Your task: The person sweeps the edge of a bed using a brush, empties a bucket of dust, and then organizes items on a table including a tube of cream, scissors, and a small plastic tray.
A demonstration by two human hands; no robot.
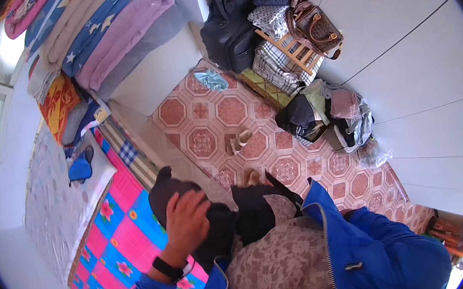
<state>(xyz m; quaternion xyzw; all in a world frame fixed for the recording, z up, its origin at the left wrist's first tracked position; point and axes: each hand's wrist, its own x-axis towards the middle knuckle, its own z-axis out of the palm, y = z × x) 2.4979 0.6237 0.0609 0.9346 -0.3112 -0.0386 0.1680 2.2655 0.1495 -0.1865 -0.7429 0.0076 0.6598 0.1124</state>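
My left hand (pixel 186 218), with a black watch (pixel 168 269) on its wrist, is over a dark cloth-like shape (pixel 219 227) beside the bed. Its back faces up and its fingers are slightly bent and spread, with nothing visible in them. Whether it touches the dark shape cannot be told. At the cuff of the blue jacket (pixel 380 247), only a small part of my right hand (pixel 345 213) shows; its fingers are hidden. The jacket hangs unzipped over a brown patterned top (pixel 275 263).
A bed with a pink-and-blue checked cover (pixel 118 243) is at left, bearing a blue eye mask (pixel 81 168). Folded quilts (pixel 116 33) are stacked beyond. Along the white cabinet (pixel 402 61) stand a black suitcase (pixel 230 44), a brown handbag (pixel 316 27) and piled clothes (pixel 330 111). A shoe (pixel 239 141) is on the floor.
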